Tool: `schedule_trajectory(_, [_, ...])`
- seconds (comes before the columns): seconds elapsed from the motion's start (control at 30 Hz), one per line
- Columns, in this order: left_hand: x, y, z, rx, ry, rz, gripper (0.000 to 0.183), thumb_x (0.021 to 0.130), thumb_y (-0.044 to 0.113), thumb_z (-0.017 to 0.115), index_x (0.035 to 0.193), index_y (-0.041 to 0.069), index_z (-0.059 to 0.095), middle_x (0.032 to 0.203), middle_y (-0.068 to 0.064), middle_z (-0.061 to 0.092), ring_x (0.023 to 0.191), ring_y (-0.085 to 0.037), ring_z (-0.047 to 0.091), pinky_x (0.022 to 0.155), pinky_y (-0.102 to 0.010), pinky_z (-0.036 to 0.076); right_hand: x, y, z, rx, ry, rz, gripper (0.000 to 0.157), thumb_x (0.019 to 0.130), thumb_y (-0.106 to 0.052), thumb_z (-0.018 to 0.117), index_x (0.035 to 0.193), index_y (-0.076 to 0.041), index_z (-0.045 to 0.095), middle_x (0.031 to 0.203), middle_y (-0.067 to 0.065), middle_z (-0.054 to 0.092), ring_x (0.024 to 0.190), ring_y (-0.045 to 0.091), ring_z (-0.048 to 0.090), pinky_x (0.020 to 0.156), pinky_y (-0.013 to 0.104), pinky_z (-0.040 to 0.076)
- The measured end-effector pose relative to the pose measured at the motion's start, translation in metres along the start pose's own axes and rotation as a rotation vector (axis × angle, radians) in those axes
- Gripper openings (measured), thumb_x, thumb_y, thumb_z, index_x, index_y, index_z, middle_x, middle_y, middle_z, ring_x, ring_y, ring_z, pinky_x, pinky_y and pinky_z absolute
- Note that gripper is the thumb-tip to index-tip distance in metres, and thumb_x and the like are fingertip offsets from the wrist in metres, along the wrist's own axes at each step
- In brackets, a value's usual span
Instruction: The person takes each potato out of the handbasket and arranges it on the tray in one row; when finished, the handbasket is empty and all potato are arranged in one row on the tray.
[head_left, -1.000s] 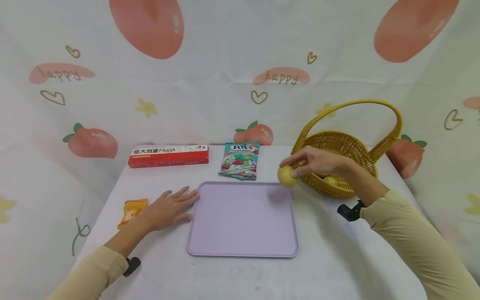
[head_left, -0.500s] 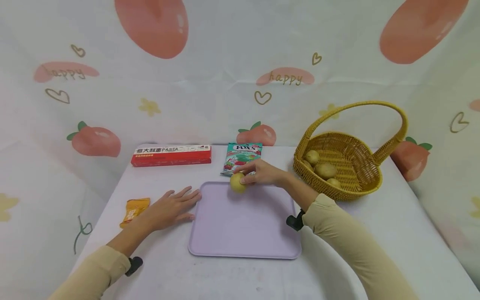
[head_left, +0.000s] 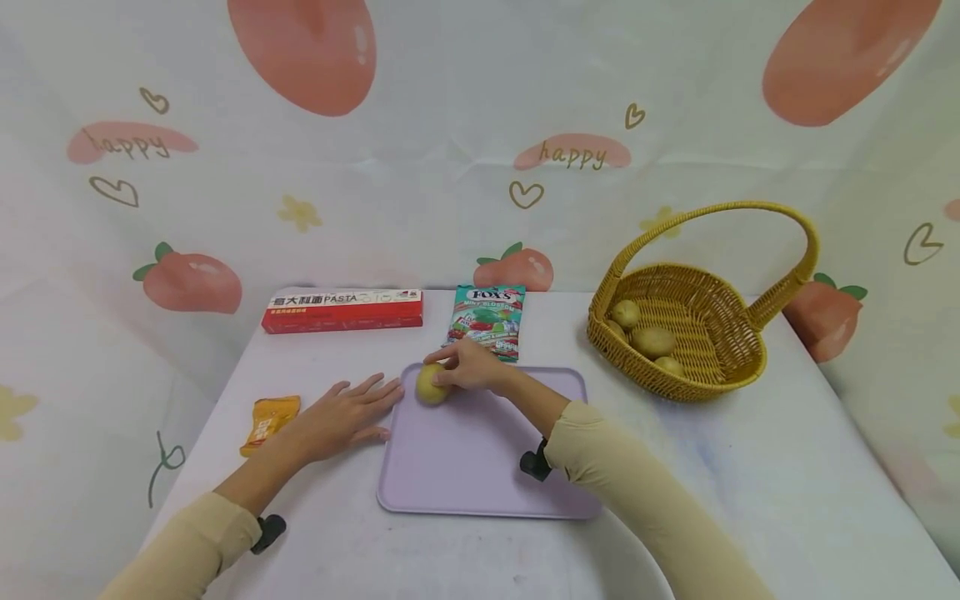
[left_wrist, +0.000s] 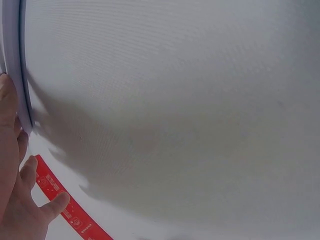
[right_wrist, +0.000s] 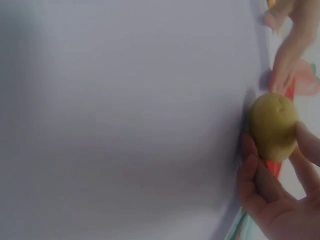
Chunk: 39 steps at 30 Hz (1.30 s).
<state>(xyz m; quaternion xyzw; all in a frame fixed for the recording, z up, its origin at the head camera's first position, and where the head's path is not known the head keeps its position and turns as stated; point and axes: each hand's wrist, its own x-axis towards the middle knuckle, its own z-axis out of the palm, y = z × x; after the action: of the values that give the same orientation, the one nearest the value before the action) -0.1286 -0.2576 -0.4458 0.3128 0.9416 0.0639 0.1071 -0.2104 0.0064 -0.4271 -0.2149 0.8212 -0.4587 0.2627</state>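
Observation:
A round yellow potato (head_left: 430, 386) is pinched between the thumb and fingers of my right hand (head_left: 474, 367), low over the back left corner of the lilac tray (head_left: 465, 475). In the right wrist view the potato (right_wrist: 273, 127) shows whole, with fingertips on its lower side. My left hand (head_left: 347, 418) lies spread on the table left of the tray, fingertips right at the tray's left edge. To the right, a yellow wicker basket (head_left: 712, 383) with a tall handle holds several potatoes (head_left: 654, 342).
A red and white pasta box (head_left: 342, 312) lies at the back left. Behind the tray is a green candy bag (head_left: 491, 312). An orange packet (head_left: 272, 419) sits beside the left forearm. A printed cloth (head_left: 420, 167) hangs behind the table.
My right hand has carried the potato leftward from beside the basket, across the tray, and down to its back left corner. The left hand stays in place.

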Motion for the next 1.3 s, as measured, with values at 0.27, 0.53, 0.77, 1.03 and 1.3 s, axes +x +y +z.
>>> schedule_trajectory(0.27, [-0.001,0.002,-0.001,0.008,0.005,0.003,0.073,0.095,0.049,0.061,0.156,0.018,0.035,0.159,-0.005,0.036,0.147,-0.035,0.027,0.108,-0.069,0.029,0.007,0.000,0.009,-0.060,0.010,0.008,0.051,0.093,-0.018,0.071,0.140,-0.006,0.057,0.116,0.017,0.070,0.096,0.019,0.067,0.076,0.025,0.055])
schedule_trajectory(0.53, [0.001,0.002,-0.002,0.016,0.006,0.011,0.074,0.095,0.049,0.061,0.156,0.020,0.033,0.160,-0.005,0.035,0.147,-0.035,0.028,0.107,-0.069,0.031,0.009,0.001,0.010,-0.083,0.021,-0.025,0.045,0.092,-0.017,0.073,0.134,-0.003,0.060,0.124,0.015,0.067,0.118,0.026,0.062,0.091,0.030,0.054])
schedule_trajectory(0.77, [0.001,0.002,-0.002,0.028,0.004,0.008,0.073,0.095,0.049,0.061,0.156,0.019,0.035,0.159,-0.005,0.036,0.147,-0.036,0.028,0.107,-0.069,0.031,0.006,0.002,0.011,-0.081,0.033,-0.025,0.044,0.093,-0.018,0.072,0.133,-0.003,0.060,0.120,0.015,0.069,0.113,0.024,0.064,0.091,0.031,0.054])
schedule_trajectory(1.03, [-0.001,0.003,-0.001,0.025,0.022,0.011,0.073,0.095,0.048,0.062,0.155,0.017,0.037,0.159,-0.006,0.036,0.147,-0.036,0.028,0.108,-0.068,0.031,-0.026,0.006,-0.031,-0.152,-0.076,-0.113,0.050,0.093,-0.018,0.070,0.139,-0.003,0.055,0.131,0.016,0.063,0.124,0.028,0.058,0.099,0.035,0.051])
schedule_trajectory(1.3, [0.000,0.004,-0.002,0.054,0.046,0.038,0.072,0.094,0.047,0.063,0.154,0.015,0.039,0.157,-0.007,0.039,0.146,-0.036,0.031,0.107,-0.067,0.034,-0.092,0.007,-0.108,-0.106,-0.172,-0.144,0.055,0.091,-0.009,0.072,0.141,0.002,0.052,0.136,0.023,0.057,0.116,0.037,0.064,0.092,0.035,0.055])
